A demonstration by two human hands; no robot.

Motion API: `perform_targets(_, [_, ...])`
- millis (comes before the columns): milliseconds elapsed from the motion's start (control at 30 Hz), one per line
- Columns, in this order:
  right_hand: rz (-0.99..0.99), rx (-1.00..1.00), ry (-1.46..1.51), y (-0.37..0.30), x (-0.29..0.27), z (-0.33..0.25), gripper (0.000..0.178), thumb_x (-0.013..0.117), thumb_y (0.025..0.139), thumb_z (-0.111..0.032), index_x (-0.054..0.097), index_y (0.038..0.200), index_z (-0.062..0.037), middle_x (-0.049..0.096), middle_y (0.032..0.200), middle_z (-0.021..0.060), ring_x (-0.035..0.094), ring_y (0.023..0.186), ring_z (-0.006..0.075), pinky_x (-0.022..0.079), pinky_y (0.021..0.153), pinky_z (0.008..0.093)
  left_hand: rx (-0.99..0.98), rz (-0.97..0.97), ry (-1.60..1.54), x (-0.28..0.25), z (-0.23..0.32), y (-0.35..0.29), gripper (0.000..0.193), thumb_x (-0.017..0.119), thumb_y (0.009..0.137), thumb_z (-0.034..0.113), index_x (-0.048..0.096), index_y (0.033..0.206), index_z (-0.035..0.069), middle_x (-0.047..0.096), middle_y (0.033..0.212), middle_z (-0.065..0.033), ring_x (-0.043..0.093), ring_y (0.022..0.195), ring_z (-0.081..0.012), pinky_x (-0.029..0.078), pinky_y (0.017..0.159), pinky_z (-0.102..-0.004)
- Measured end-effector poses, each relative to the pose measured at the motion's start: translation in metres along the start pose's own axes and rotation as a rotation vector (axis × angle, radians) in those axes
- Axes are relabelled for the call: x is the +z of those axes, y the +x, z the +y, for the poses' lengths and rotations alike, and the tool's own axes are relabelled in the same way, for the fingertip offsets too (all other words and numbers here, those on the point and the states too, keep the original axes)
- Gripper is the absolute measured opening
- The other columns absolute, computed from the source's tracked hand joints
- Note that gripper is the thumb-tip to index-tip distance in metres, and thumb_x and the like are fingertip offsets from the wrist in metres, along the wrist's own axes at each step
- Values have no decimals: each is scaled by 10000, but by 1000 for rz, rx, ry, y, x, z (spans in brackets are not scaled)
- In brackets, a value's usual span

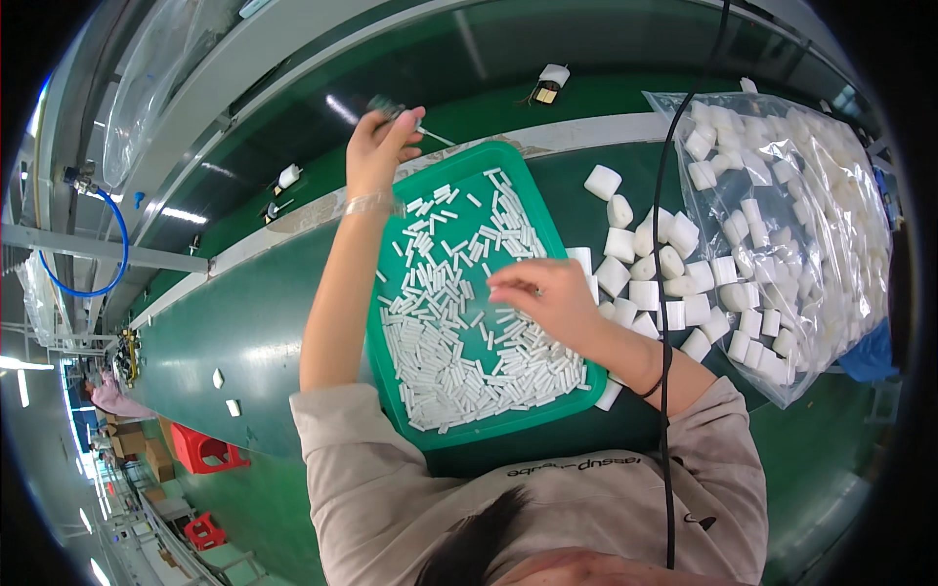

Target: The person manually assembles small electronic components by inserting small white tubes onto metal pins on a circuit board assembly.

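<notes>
My left hand (379, 148) is raised over the far left edge of a green tray (576, 244). Its fingers are closed around a small dark part (387, 104); a thin pale rod (437, 138) sticks out beside the fingers. Many short white tubes (459, 386) lie loose in the tray, heaped thickest toward its near side. Above the tray's right half, my right hand (547, 293) has its thumb and fingertips pinched together. What sits between those fingertips is too small to make out.
White foam blocks (642, 239) lie right of the tray, spilling from a clear plastic bag (831, 244). A black cable (668, 342) hangs in front of my right arm. Beyond the table edge, white-topped parts (549, 83) rest on a green belt (469, 88). Red stools (200, 449) stand left.
</notes>
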State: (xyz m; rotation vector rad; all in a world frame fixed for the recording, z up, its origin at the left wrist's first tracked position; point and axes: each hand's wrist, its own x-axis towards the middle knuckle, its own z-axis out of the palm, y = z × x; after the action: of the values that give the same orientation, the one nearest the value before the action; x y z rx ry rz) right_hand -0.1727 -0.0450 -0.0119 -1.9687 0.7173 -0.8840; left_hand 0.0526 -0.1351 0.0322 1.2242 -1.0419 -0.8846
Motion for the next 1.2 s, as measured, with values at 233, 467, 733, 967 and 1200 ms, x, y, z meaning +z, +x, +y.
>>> perform_targets(233, [214, 250, 597, 5, -5, 9, 153, 608, 721, 17, 616, 872, 34, 625, 797, 91, 591, 698, 118, 470, 641, 211, -72, -129, -575, 12, -7, -124, 312, 521, 835, 175, 405, 1075, 13, 481, 1119, -228, 575, 882, -234, 492, 757, -321])
perform_targets(467, [252, 225, 610, 4, -6, 6, 140, 614, 716, 20, 618, 854, 45, 614, 808, 97, 580, 676, 124, 465, 612, 214, -62, -126, -470, 10, -2, -137, 404, 593, 784, 230, 399, 1063, 13, 486, 1106, -234, 578, 895, -296, 486, 775, -340])
perform_targets(733, [241, 181, 496, 3, -4, 8, 131, 617, 719, 5, 627, 848, 26, 609, 785, 93, 578, 668, 121, 464, 599, 215, -66, -154, -378, 12, -3, -144, 357, 621, 727, 73, 419, 1017, 19, 542, 1029, -204, 573, 902, -249, 495, 743, -296])
perform_targets(967, [285, -184, 56, 4, -6, 4, 132, 641, 676, -15, 644, 807, -33, 593, 719, 79, 561, 608, 159, 436, 547, 238, 5, -294, -3, 14, 0, -147, 360, 755, 566, 48, 516, 834, 19, 611, 835, -95, 607, 825, -183, 472, 744, -269])
perform_targets(1200, [206, -281, -65, 3, -9, 0, 140, 667, 647, -61, 640, 784, -53, 580, 687, 54, 549, 601, 177, 432, 523, 265, -169, -255, -84, 11, -7, -149, 238, 668, 715, 113, 512, 855, 0, 585, 790, -85, 603, 697, -159, 485, 588, -231])
